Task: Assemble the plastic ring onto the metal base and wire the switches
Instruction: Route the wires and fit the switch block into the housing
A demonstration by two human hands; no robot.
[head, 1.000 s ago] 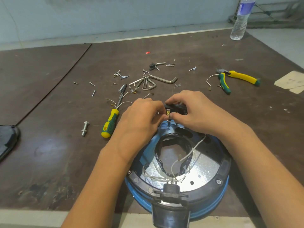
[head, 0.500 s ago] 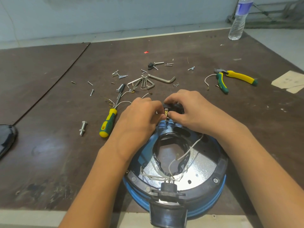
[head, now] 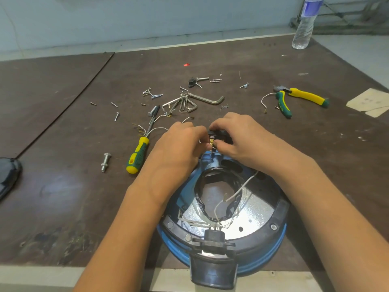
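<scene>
A round blue base (head: 263,260) with a shiny metal plate (head: 250,213) and a black plastic ring (head: 280,209) sits at the table's near edge. White wires (head: 237,192) loop across its central opening. At the far rim, my right hand (head: 237,138) grips a small black switch (head: 219,134). My left hand (head: 179,148) pinches a wire end with a brass terminal against the switch's underside. A second black switch (head: 212,239) sits in the ring at the near side.
A yellow-green screwdriver (head: 137,154) and a bolt (head: 105,161) lie left of my hands. Hex keys (head: 189,102) and several loose screws are scattered beyond. Pliers (head: 294,100) lie at the right, a water bottle (head: 305,24) at the far right corner.
Both hands stay at the switch on the far rim; fingers shift only slightly. The view has drifted a little.
</scene>
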